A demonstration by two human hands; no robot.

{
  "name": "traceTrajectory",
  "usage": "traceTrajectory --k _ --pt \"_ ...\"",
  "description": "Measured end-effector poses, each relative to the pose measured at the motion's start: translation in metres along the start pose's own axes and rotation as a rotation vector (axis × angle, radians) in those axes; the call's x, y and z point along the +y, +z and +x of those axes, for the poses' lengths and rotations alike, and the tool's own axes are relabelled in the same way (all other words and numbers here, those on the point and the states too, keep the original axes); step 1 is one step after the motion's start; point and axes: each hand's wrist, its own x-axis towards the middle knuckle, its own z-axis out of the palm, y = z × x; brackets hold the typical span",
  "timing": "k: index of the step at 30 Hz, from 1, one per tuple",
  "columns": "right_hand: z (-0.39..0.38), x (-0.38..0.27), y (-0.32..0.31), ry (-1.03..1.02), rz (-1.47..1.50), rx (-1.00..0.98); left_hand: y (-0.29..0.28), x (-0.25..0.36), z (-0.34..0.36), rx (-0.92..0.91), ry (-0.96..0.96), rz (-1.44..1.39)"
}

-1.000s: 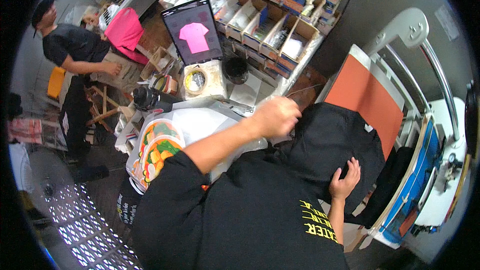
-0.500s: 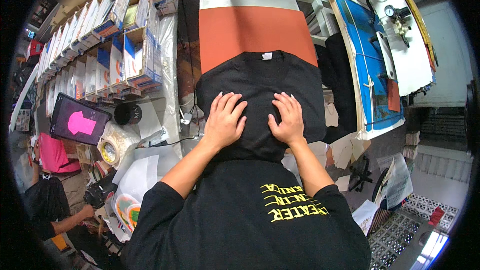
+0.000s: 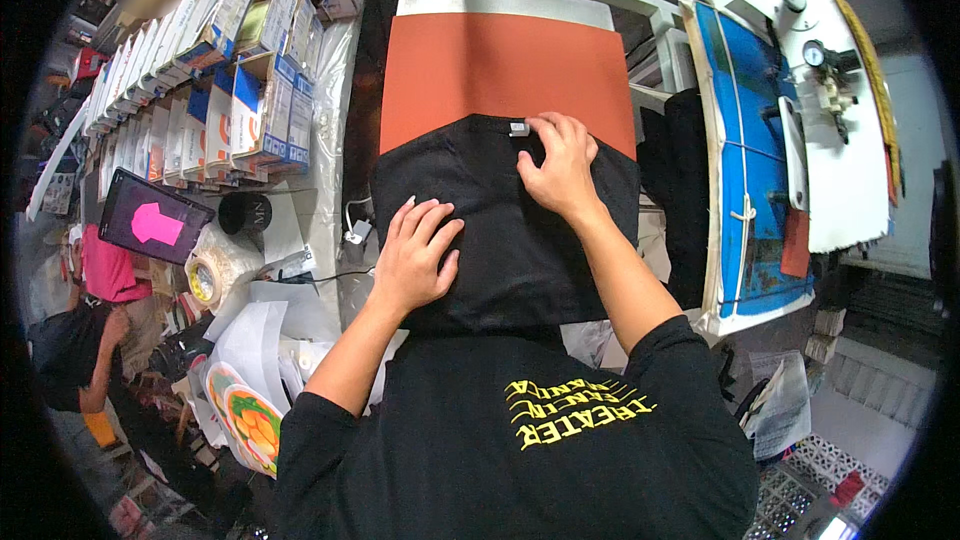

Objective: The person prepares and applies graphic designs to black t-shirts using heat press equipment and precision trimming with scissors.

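Observation:
A black T-shirt [image 3: 500, 265] lies spread over an orange-red pad [image 3: 500, 60], its neckline at the far side. My left hand [image 3: 415, 255] rests on the left part of the shirt with fingers spread, holding nothing. At the neckline, my right hand [image 3: 562, 165] touches the cloth beside a small white label [image 3: 518, 129]. Its fingers bend over the collar edge while the thumb stays apart from them. The shirt's lower end reaches toward my body.
Boxes of white packs [image 3: 265, 110] fill the left table, near a tablet [image 3: 157, 222] with a pink shape and a tape roll [image 3: 205, 280]. A blue-faced machine plate [image 3: 745, 170] with a gauge [image 3: 814, 53] stands right. Another person [image 3: 75, 350] is at far left.
My right hand has moved away from me, from the shirt's chest area to the collar. My left hand still rests on the shirt. The whole view has shifted slightly.

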Motion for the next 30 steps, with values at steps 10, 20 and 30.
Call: traceTrajectory --k 10,20,30 --pt "-0.033 0.002 -0.01 -0.188 0.006 -0.059 0.002 0.003 0.006 0.001 -0.051 -0.013" --pt "-0.012 -0.025 0.009 -0.245 -0.175 -0.111 0.006 -0.01 -0.002 0.105 0.053 -0.064" --pt "-0.022 -0.034 0.033 -0.192 -0.204 -0.073 -0.14 -0.065 -0.012 0.477 0.061 -0.084"
